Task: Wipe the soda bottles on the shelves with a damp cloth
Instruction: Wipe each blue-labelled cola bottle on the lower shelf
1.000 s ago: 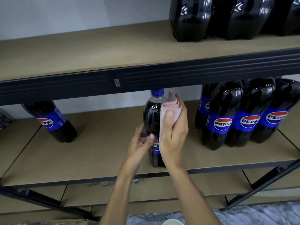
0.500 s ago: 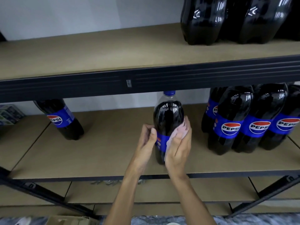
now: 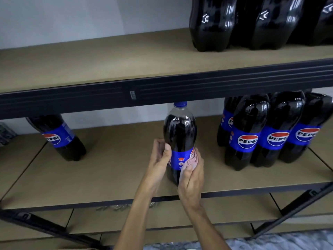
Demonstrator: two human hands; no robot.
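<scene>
A dark soda bottle with a blue cap and blue label stands near the front of the middle shelf. My left hand grips its left side at label height, thumb on the front. My right hand holds a pink cloth and presses it against the right side of the label. The bottle's base is partly hidden behind my right hand.
Several Pepsi bottles stand grouped at the right of the same shelf, and one bottle stands alone at the left. More dark bottles sit on the upper shelf. A dark metal beam fronts it. Lower shelves show below.
My right hand has slid the cloth down from the bottle's shoulder to the label. My left hand stays on the bottle's left side. The bottle has turned a little.
</scene>
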